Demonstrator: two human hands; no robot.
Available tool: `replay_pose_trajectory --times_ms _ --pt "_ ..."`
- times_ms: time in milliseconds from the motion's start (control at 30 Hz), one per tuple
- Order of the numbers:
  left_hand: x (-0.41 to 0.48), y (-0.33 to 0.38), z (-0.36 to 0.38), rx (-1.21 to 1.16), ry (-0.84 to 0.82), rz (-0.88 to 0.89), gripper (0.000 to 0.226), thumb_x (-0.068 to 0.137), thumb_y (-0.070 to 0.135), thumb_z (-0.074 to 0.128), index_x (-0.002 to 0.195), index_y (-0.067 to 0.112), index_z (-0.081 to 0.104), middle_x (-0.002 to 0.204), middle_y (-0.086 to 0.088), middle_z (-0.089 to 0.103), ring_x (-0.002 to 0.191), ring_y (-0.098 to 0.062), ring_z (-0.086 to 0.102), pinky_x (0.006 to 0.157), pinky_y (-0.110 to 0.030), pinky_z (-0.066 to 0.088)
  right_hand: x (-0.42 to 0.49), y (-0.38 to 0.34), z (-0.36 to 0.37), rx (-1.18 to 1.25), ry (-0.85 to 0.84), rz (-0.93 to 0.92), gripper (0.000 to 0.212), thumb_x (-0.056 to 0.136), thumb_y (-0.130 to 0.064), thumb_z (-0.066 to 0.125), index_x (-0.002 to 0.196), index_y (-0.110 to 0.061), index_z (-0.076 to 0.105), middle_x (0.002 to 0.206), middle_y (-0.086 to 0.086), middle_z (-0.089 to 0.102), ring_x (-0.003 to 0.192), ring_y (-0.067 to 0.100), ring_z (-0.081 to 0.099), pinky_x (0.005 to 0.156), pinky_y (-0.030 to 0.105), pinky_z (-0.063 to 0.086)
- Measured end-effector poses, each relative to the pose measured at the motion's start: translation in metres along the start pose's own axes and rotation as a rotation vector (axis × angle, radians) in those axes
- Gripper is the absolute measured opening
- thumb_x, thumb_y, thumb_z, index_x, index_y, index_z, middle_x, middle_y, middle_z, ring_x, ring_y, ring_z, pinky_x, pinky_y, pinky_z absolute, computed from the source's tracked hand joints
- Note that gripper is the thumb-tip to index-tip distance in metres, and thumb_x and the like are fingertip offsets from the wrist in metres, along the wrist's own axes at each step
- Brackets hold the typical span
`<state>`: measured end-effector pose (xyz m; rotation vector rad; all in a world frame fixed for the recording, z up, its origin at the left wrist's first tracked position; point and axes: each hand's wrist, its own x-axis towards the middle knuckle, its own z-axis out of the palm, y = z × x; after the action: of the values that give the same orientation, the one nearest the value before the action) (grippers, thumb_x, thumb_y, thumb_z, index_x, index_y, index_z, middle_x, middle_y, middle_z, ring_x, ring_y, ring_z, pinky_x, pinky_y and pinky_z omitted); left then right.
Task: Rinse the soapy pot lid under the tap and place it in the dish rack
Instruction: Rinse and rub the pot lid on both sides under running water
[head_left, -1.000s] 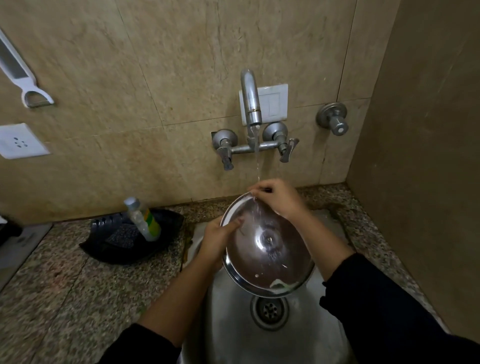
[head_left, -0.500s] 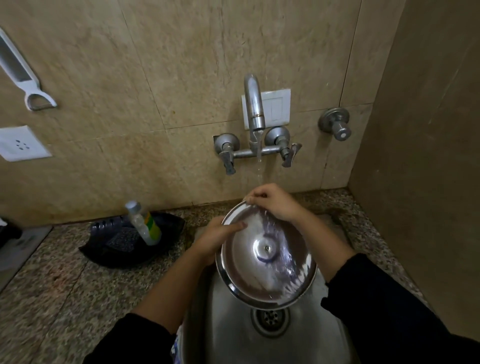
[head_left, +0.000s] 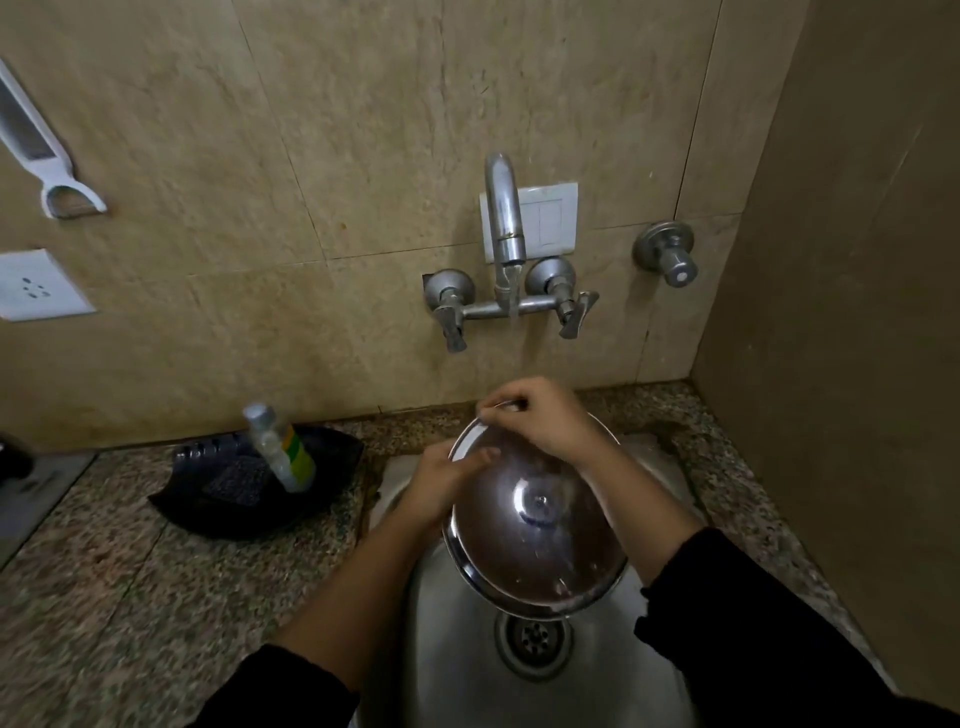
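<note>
A round steel pot lid with a small centre knob is held tilted over the steel sink, its top face toward me. My left hand grips its left rim, thumb lying on the top face. My right hand pinches the far rim, right under the tap. Water leaves the spout in a thin stream; my right hand hides where it lands. Water drips from the lid's lower edge above the drain. No dish rack is in view.
A black tray on the granite counter at the left holds a soap bottle and a scrubber. Two tap handles and a separate valve stick out of the tiled wall. A side wall stands close on the right.
The soap streaks seen on the lid's lower face are gone. The lid has turned slightly and my right hand has stayed on the far rim under the water.
</note>
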<state>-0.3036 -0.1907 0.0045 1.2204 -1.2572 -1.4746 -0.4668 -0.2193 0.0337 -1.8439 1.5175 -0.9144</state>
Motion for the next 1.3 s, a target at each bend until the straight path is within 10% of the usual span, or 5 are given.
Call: replay_pose_trajectory --times_ms 400,733,1100,1300 --pt "-0.007 -0.014 -0.022 -0.279 0.079 -0.118 0.016 0.090 0.016 0.061 0.098 0.007 0.071 0.090 -0.015 0.076 0.077 -0.025 0.073 0.064 -0.033 0.060 -0.010 0.050 -0.019 0.405 0.314 0.337 0.013 0.089 -0.011 0.062 0.092 -0.006 0.073 0.090 0.009 0.071 0.086 0.023 0.064 0.085 0.038 0.053" --pt "0.012 0.004 -0.016 0.051 -0.013 -0.073 0.041 0.095 0.042 0.050 0.110 0.009 0.071 0.106 -0.015 0.074 0.097 -0.028 0.070 0.082 -0.037 0.056 0.016 0.003 -0.005 0.202 -0.048 0.090 0.004 0.079 -0.022 0.075 0.076 -0.020 0.076 0.067 -0.009 0.070 0.069 0.011 0.063 0.074 0.036 0.051" --pt "-0.005 -0.028 -0.035 -0.349 0.417 -0.042 0.034 0.095 0.040 0.051 0.088 0.012 0.068 0.088 -0.008 0.072 0.079 -0.022 0.068 0.074 -0.035 0.055 -0.068 0.069 0.030 0.192 0.343 0.371 0.020 0.095 -0.016 0.049 0.105 -0.013 0.067 0.106 0.012 0.070 0.102 0.030 0.063 0.086 0.038 0.047" --pt "0.000 -0.031 -0.033 -0.373 0.564 -0.026 0.036 0.096 0.044 0.048 0.085 0.016 0.068 0.087 -0.006 0.072 0.086 -0.025 0.067 0.078 -0.035 0.053 -0.103 0.054 0.066 -0.267 0.306 0.247 0.054 0.098 -0.024 0.037 0.148 -0.008 0.026 0.156 0.015 0.024 0.143 0.031 0.025 0.115 0.042 0.025"
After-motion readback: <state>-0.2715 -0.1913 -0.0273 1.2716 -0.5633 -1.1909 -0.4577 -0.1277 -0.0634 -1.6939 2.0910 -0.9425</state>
